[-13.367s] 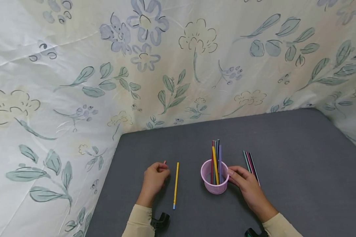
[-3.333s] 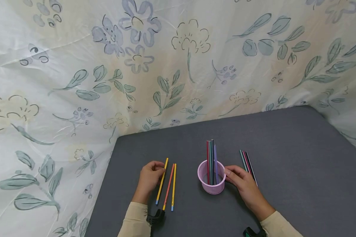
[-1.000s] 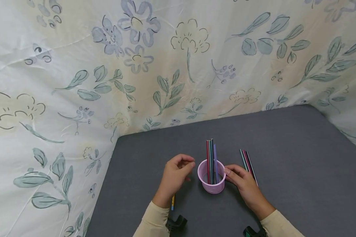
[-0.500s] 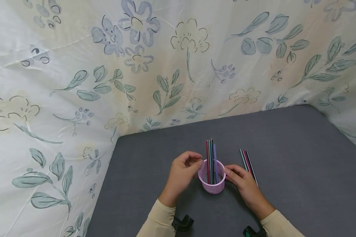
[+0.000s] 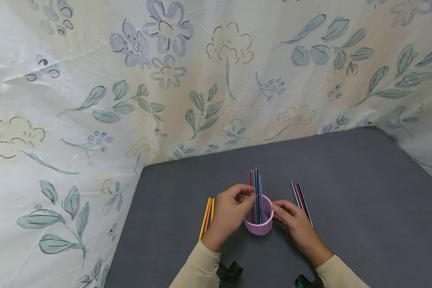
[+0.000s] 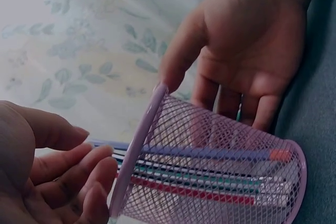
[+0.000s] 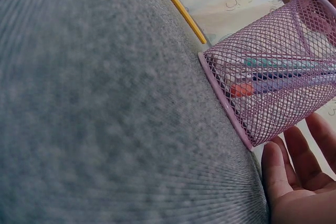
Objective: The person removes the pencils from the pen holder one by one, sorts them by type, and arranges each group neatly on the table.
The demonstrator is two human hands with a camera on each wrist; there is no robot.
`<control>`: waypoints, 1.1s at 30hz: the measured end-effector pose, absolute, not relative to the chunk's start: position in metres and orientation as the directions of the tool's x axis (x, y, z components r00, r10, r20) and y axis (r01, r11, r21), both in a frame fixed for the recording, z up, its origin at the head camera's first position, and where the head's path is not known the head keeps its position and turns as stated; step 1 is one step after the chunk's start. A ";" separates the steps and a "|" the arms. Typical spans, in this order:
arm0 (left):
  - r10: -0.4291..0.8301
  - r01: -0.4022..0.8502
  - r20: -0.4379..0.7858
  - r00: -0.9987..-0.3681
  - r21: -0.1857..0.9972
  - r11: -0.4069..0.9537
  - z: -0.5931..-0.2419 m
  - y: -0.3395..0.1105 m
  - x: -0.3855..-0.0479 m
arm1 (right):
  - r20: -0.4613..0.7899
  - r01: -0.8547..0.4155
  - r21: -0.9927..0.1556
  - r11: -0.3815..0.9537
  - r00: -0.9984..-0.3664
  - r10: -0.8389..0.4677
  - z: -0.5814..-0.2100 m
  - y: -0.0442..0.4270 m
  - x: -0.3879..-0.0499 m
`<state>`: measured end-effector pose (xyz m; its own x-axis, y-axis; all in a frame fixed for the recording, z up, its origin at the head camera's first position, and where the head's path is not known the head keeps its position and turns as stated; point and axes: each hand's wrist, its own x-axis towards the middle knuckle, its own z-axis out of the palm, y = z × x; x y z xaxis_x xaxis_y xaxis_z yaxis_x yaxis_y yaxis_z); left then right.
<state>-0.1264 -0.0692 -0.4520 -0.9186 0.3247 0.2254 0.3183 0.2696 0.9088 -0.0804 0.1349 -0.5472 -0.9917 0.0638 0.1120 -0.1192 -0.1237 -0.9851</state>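
Backdrop: floral cloth (image 5: 187, 108) behind and around the grey desk (image 5: 345, 176).

Hands: left hand (image 5: 230, 212) over the near-left side of the rim, thumb and fingers loosely bent at the upright pencils (image 5: 257, 180); cannot tell whether they pinch one or merely touch. Right hand (image 5: 297, 222) holds the side of the pink mesh cup (image 5: 258, 230), thumb against the rim, fingers along the outside wall.

Cup: upright on the desk, between the hands. Inside it the pencils stand close together, red, green, black and purple among them.

On the desk, left: two yellow pencils (image 5: 205, 218) with an orange pencil (image 5: 208, 216) between them, lower ends hidden by the left arm. Right, beyond the right hand: green pencil (image 5: 295, 193), pink pencil (image 5: 299, 194), black pencil (image 5: 303, 196), side by side.

Judgement: step in hand looks like drawing a pencil out while the cup is steadied. Next move calls for a firm pinch on one pencil, then a straight lift clear of the rim.
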 end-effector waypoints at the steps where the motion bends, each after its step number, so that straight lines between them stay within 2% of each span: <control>1: 0.323 0.325 0.231 -0.918 0.904 0.279 -0.452 -0.068 -0.126 | 0.113 -0.120 -0.985 -0.123 -0.992 0.064 -0.547 0.135 -0.081; 19: 0.283 0.357 0.264 -0.922 0.862 0.359 -0.453 -0.049 -0.128 | 0.097 -0.105 -0.986 -0.130 -0.993 0.064 -0.545 0.137 -0.083; 26: 0.223 0.389 0.319 -0.921 0.779 0.492 -0.458 -0.038 -0.129 | 0.094 -0.102 -0.987 -0.127 -0.993 0.064 -0.545 0.140 -0.084; 33: 0.166 0.410 0.417 -0.894 0.608 0.680 -0.462 -0.024 -0.127 | 0.080 -0.088 -0.986 -0.144 -0.995 0.065 -0.542 0.140 -0.084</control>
